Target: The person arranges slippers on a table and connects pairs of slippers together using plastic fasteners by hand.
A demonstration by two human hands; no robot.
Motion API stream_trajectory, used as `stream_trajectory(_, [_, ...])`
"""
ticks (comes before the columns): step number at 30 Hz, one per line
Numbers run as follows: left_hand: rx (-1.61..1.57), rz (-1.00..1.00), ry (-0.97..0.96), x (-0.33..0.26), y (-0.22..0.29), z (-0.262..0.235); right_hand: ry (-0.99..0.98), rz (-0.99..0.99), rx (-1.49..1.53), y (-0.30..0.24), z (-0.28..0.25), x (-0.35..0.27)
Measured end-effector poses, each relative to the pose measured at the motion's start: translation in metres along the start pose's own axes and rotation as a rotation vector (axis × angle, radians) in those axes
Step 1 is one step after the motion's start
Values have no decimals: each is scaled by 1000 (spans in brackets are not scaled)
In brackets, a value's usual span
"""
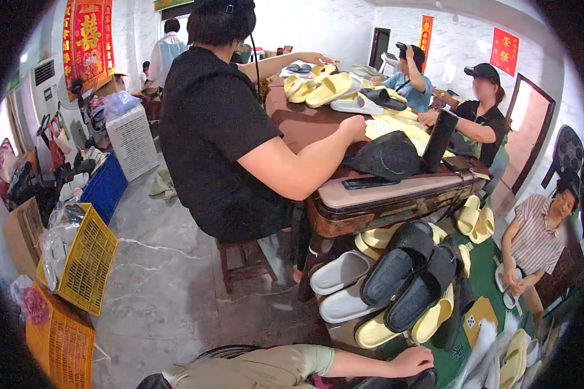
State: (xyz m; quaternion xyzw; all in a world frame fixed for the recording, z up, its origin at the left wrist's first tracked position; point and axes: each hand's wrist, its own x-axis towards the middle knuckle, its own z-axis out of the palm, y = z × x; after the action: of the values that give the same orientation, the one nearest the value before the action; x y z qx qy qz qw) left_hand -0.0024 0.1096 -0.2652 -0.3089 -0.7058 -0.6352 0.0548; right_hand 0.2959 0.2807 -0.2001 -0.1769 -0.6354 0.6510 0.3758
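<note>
My left arm, in an olive sleeve, reaches in along the lower edge. At its end my left hand (410,362) is closed, with its fingers curled down just above black slippers (396,381) that the frame edge cuts off. What the fingers hold, if anything, is hidden. Beyond the hand lies a pile of slippers: black ones (399,259) on top, light grey ones (344,273) at the left, yellow ones (374,332) underneath. They cover part of a green table surface (459,347). My right hand is out of view.
A person in black (220,129) sits on a wooden stool at a brown table (298,123) holding more slippers, a black cap (386,155) and a phone. At the right a striped-shirt person (532,240) holds a pale slipper. Yellow crates (87,259) line the left.
</note>
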Motion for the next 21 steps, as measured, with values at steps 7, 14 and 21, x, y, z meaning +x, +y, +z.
stream_trajectory(7, [45,-27,-52,2,-9,8,397,301,326,23,44,1])
stream_trajectory(14, [105,196,-112,2,-16,21,-319,438,-465,77,61,0])
stream_trajectory(21, [161,-24,-477,36,18,36,-142,423,-286,117,136,22])
